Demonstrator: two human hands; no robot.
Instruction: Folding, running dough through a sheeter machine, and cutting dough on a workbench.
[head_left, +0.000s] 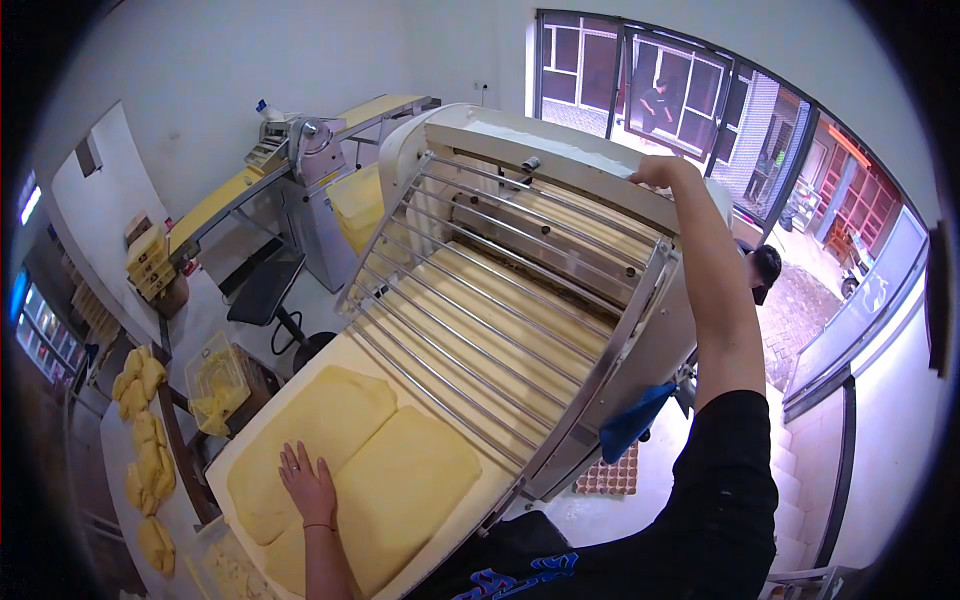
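Note:
Two flat slabs of yellow dough (409, 480) lie side by side on the pale belt (236, 480) of a dough sheeter, below its metal bar guard (480, 315). My left hand (309, 484) rests flat, fingers spread, on the left slab near the seam between the two; a ring and a thin wristband are on it. With my arm stretched forward, my right hand (655, 172) touches the top edge of the sheeter's white housing (540, 139), at its right end, where white powder lies. The fingertips of that hand are partly hidden, so its grip is unclear.
Lumps of yellow dough (154, 457) sit on a side table at left, near a clear plastic tub (217, 375). A smaller sheeter (311, 150) and a black stool (266, 289) stand behind. At right are a blue cloth (634, 424), egg trays (611, 472) and a person's head (765, 266).

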